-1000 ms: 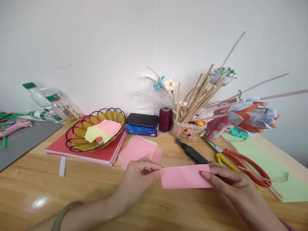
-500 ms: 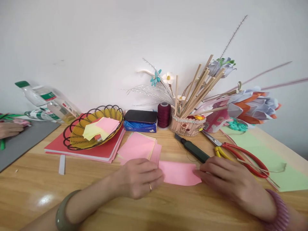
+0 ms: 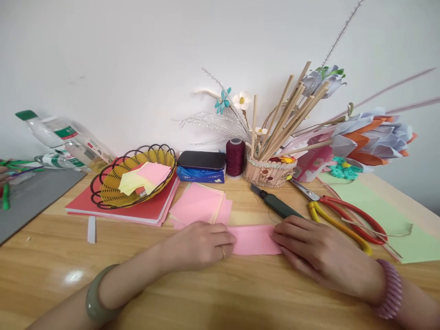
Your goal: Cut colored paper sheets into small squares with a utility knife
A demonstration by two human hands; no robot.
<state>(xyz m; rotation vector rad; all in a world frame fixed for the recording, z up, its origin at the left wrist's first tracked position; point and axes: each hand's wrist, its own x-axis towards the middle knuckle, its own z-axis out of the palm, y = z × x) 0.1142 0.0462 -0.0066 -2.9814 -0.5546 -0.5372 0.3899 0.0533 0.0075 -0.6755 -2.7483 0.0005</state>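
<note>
Two bare hands meet the opposite ends of one pink paper rectangle (image 3: 257, 240), which lies on the wooden table (image 3: 220, 298) directly in front of the person. The left hand (image 3: 202, 245), with a gold ring (image 3: 223, 252) on one finger, has its fingers close together over the left end. The right hand (image 3: 314, 252) lays its bunched fingers across the right end. With their undersides hidden, I cannot tell whether either hand pinches the paper or only presses it down.

Just beyond the left hand lies a loose pile of pink paper sheets (image 3: 195, 201). A dark green-handled tool (image 3: 279, 203) slants toward the right hand, its near end covered by it. Farther right are scissors (image 3: 312, 195) with red and yellow handles, near a light green sheet (image 3: 409, 238). Behind, a maroon thread spool (image 3: 235, 159) stands between a blue packet (image 3: 202, 176), topped by a black phone (image 3: 202, 160), and a container (image 3: 270, 176) of wooden sticks (image 3: 287, 126). To the left, a yellow woven basket (image 3: 112, 190) holds paper pieces (image 3: 154, 173).
</note>
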